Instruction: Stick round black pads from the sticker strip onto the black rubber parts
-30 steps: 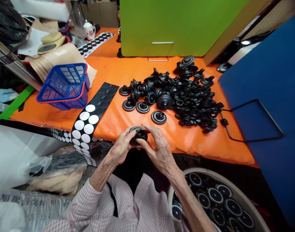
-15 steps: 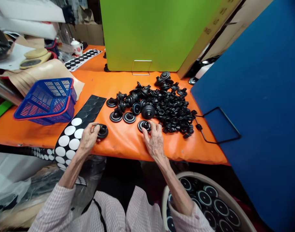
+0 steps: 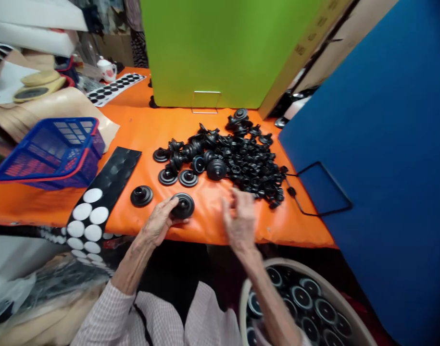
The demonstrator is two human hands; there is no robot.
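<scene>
Near the table's front edge my left hand [image 3: 160, 218] grips a round black stepped disc [image 3: 184, 206] by its rim, thumb on top, its middle facing up. My right hand [image 3: 241, 216], smeared by motion, is over the orange table in front of the pile of small black nut-like pieces [image 3: 246, 166]. Its thumb and fingers look apart, and I make out nothing held between them. A similar black disc with a raised stem [image 3: 141, 196] lies left of my left hand. More stemmed black discs [image 3: 188, 178] lie in a heap beyond both hands.
At left are a blue basket [image 3: 92, 154] with a red rim and a black strip of white round stickers [image 3: 93, 232] hanging over the edge. A green panel [image 3: 212, 48] stands behind, a blue panel [image 3: 364, 144] at right. Below right, a tub [image 3: 243, 298] holds black discs.
The disc from my left hand now lies on the table. My left hand has moved right and holds the disc my right hand was touching. My right hand has shifted right, off that disc.
</scene>
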